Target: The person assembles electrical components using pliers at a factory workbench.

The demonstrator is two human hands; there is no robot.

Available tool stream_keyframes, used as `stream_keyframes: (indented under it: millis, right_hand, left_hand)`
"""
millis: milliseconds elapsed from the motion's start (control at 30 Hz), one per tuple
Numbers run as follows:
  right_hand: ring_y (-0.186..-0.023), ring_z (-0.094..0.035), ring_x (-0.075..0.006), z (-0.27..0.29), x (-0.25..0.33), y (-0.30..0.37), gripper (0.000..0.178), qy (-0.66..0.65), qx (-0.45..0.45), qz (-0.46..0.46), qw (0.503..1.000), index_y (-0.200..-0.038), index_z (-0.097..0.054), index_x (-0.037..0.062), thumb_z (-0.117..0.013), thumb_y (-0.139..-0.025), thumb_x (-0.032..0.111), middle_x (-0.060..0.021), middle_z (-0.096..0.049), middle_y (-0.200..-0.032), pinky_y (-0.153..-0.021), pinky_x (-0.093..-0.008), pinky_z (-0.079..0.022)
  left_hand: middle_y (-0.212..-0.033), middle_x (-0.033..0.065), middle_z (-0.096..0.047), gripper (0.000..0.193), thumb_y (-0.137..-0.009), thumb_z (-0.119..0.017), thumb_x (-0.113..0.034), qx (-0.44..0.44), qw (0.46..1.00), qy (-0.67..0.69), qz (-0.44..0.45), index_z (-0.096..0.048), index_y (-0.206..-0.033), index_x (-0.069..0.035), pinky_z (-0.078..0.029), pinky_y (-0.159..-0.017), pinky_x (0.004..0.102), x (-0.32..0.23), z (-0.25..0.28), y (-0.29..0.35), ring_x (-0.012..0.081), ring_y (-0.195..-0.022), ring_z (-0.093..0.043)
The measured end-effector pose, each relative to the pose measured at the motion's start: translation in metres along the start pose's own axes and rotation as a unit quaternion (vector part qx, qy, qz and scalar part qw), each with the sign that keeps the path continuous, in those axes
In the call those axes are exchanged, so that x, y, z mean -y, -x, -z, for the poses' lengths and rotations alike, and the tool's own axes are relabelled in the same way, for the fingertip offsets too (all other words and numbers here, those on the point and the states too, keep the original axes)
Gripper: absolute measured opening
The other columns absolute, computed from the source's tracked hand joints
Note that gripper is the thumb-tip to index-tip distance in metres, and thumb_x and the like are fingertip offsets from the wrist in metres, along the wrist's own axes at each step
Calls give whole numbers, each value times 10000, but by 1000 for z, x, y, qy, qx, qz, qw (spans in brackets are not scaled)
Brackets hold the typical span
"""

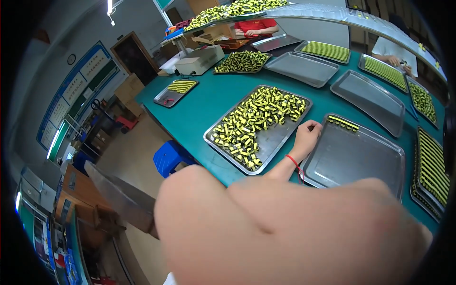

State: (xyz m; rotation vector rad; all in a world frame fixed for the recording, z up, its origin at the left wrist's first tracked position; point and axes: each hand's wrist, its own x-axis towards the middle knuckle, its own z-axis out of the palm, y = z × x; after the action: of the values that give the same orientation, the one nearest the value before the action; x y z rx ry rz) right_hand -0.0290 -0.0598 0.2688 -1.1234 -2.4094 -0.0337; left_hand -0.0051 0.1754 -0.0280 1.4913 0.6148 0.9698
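Observation:
My left hand, with a red string around its wrist, is between two metal trays. Its fingers are curled together; whatever they hold, if anything, is hidden. Just left lies a tray heaped with loose small yellow-and-black parts; bare metal shows at its near right. To the hand's right, another tray carries one short row of the same parts along its far left edge. A large blurred hand or arm, seemingly my right hand, fills the lower picture very close up; its fingers cannot be made out.
Metal trays stand across the green table, several with parts in rows. Stacked filled trays are at the right edge. A grey-white box device stands far left, a blue stool below. A red-shirted person sits opposite.

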Motion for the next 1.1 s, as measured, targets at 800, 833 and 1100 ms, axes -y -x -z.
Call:
stream_keyframes:
  millis: [800, 833, 1100]
  right_hand:
    - [-509, -523, -224, 27, 25, 56, 311, 147, -67, 77, 984, -1053, -533, -143, -646, -765, -106, -176, -579, -703, -407, -317, -414]
    - [-509, -523, -224, 26, 37, 71, 311, 169, -53, 55, 983, -1053, -533, -143, -646, -765, -106, -176, -579, -703, -407, -317, -414]
    - [-639, -669, -156, -108, -17, 171, 146, -231, -50, -321, 917, -1010, -626, -15, -657, -869, 8, -94, -661, -757, -567, -264, -518]
  left_hand:
    - [-732, 19, -619, 169, -919, -621, -155, -5, 1000, -16, 9, -672, -908, 6, -402, -577, 233, 4, -1, 0, 74, -649, -525]
    - [-731, 21, -625, 174, -918, -620, -158, 6, 1000, -14, -8, -685, -918, 3, -413, -591, 238, 0, -19, -3, 82, -661, -538]
    - [-702, 82, -668, 188, -902, -629, -152, -128, 959, -208, -145, -707, -888, 18, -482, -610, 290, -35, 29, -16, 141, -657, -624]
